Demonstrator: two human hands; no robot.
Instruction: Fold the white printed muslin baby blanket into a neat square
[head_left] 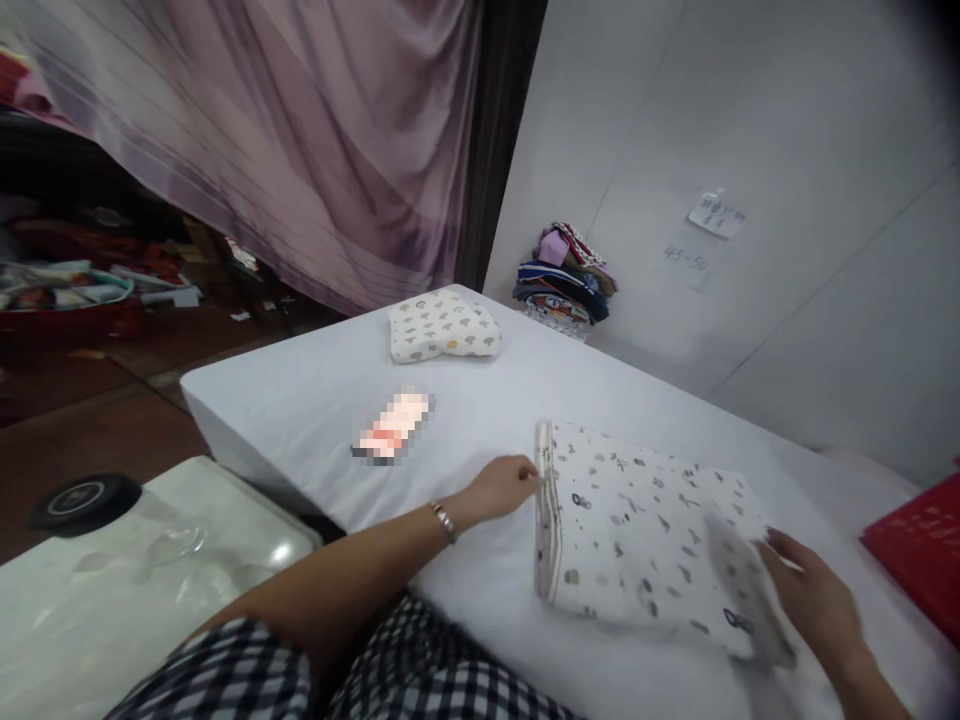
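A folded white cloth with small dark prints [637, 520] lies flat on the white sheet in front of me. My left hand [501, 487] rests at its left edge, fingertips touching the folded border, fingers loosely curled. My right hand [814, 595] is at the cloth's right corner, where a flap of the fabric is lifted and blurred by motion; the fingers seem to hold that corner. A bracelet sits on my left wrist.
A second folded patterned cloth [444, 326] lies further back on the white bed [300, 400]. A blurred pink object [394, 428] sits mid-sheet. Stacked colourful fabrics [566, 275] lean at the wall. A red item [919, 545] is at the right, a white appliance [135, 570] at the left.
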